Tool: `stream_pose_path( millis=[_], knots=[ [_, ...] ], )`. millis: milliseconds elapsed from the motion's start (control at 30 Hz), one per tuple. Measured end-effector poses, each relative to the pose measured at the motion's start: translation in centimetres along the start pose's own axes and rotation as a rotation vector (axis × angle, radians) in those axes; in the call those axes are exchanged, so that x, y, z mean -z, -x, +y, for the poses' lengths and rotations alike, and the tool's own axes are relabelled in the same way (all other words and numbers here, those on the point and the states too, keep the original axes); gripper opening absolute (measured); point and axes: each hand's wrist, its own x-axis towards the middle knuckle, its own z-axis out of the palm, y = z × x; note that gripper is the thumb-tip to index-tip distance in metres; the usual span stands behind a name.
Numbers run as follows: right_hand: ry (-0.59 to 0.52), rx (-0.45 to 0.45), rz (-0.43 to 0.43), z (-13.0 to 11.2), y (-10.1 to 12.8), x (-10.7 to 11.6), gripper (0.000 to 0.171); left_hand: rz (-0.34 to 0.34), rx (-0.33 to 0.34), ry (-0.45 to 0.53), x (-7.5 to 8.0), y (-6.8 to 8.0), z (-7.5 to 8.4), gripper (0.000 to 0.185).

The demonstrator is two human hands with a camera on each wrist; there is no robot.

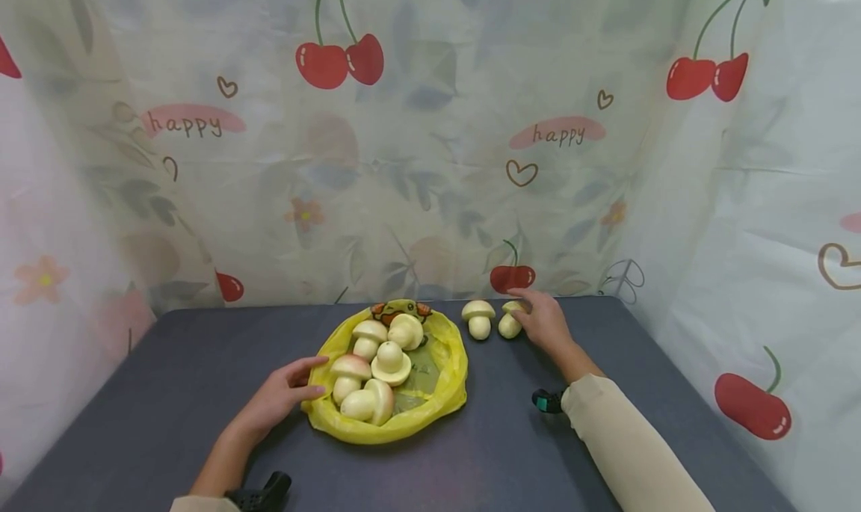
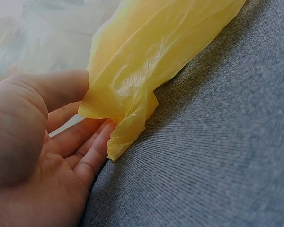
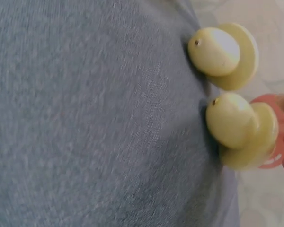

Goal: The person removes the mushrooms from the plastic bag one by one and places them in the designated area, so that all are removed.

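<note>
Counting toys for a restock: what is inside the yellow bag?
Five toy mushrooms lie in the open yellow bag; a duck print shows at its back edge. Anything beneath them is hidden.

A bright yellow plastic bag (image 1: 449, 362) is glowing against the dark grey table (image 1: 168, 392). The toy mushrooms (image 1: 368, 381) inside the bag are showing cream and pale yellow, one blushing pink on its cap. Two more cream mushrooms (image 1: 479, 319) just beyond the bag are looking the same. Behind the table, a pale curtain (image 1: 417, 161) is displaying red cherries, green stems, brown hearts and pink "happy" patches. A beige sleeve (image 1: 632, 445) is lying right of the bag.
</note>
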Motion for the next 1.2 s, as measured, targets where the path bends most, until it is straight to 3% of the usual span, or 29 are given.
stream_pose_path(
  millis=[267,567,900,1200],
  knots=[
    [-0.106,0.021,-0.002,-2.3,-0.3,0.0,0.044,0.009,0.006,-0.001,-0.1,0.0,-0.1,0.06],
    [-0.205,0.149,-0.007,-6.5,-0.5,0.0,0.042,0.012,0.004,-0.008,-0.1,-0.1,-0.1,0.06],
    [-0.237,0.307,-0.036,-10.7,-1.2,-0.9,0.04,0.016,0.014,-0.004,-0.1,-0.1,0.1,0.061],
    [-0.263,0.375,-0.12,-13.7,-1.1,-1.9,0.034,0.019,0.008,-0.014,-0.1,-0.1,-0.1,0.06]
  ],
)
